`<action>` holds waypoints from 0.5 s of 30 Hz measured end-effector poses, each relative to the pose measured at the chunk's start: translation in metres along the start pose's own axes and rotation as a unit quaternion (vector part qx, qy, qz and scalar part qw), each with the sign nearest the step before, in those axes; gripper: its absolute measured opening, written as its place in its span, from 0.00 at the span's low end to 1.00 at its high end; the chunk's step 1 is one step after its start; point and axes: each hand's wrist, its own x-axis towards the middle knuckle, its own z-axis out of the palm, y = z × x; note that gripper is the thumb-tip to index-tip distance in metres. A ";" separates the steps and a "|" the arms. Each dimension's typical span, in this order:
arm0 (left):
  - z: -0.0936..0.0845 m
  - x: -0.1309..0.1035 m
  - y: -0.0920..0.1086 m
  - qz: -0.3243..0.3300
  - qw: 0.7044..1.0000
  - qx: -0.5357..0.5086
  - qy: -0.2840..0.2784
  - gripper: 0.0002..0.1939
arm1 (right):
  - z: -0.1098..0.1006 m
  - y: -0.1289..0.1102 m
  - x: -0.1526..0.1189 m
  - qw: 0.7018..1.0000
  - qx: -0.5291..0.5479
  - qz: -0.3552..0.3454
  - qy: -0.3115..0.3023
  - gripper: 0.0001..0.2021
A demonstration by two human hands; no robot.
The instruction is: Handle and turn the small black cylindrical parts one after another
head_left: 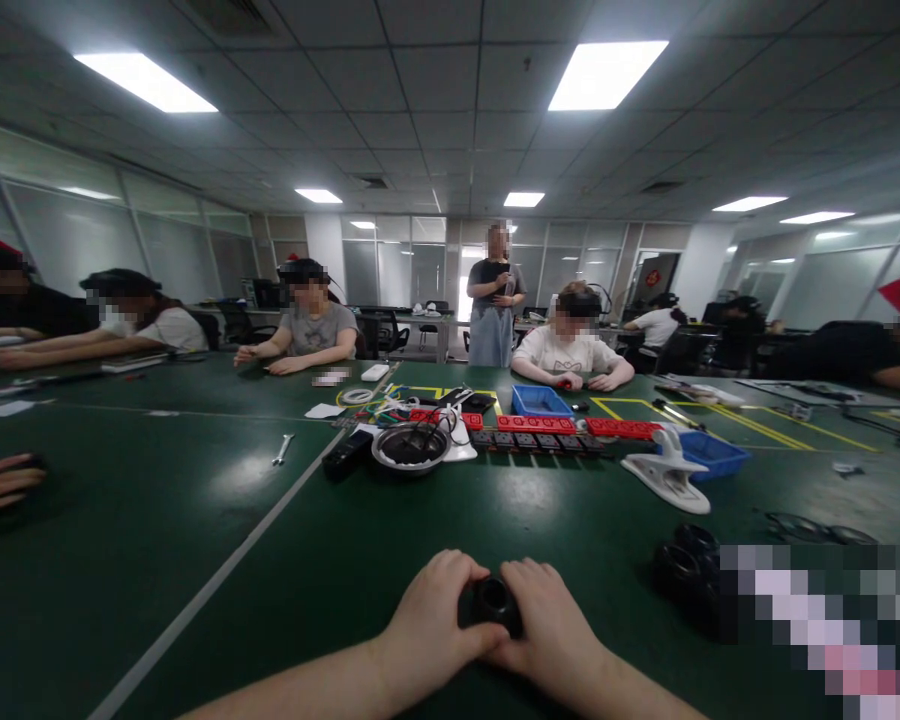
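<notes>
Low in the head view, a black round part [496, 597] with a hole in its top is held just over the green table, or resting on it; I cannot tell which. My left hand [436, 608] is closed around its left side, with the thumb across the front. From the other side my right hand [551, 618] grips the same part, fingers curled over its right edge. Its lower portion is hidden behind the thumbs. Several similar black round parts [679, 572] lie to the right of my hands.
Ahead stand a metal-rimmed round speaker-like piece [411, 460], red strips [536, 423], a white clip-like base [667, 480] and blue trays [541, 401]. A wrench [282, 450] lies left. Another person's hand [1, 487] rests at the left edge; several people sit around.
</notes>
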 end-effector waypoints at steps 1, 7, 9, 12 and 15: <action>-0.002 0.000 0.000 0.005 1.000 -0.001 -0.008 0.17 | -0.003 0.002 0.000 0.999 0.025 -0.016 -0.016 0.19; -0.012 0.005 -0.005 0.079 0.994 -0.041 -0.070 0.18 | -0.025 0.018 0.005 0.969 0.191 -0.044 -0.152 0.16; -0.013 0.006 -0.006 0.089 0.992 -0.045 -0.073 0.19 | -0.026 0.020 0.006 0.968 0.197 -0.019 -0.151 0.14; -0.010 0.005 -0.005 0.075 0.994 -0.040 -0.067 0.18 | -0.017 0.016 0.007 0.978 0.168 0.016 -0.122 0.18; -0.004 0.002 0.001 0.010 0.999 -0.012 -0.029 0.18 | -0.005 0.008 0.005 0.994 0.080 0.032 -0.062 0.18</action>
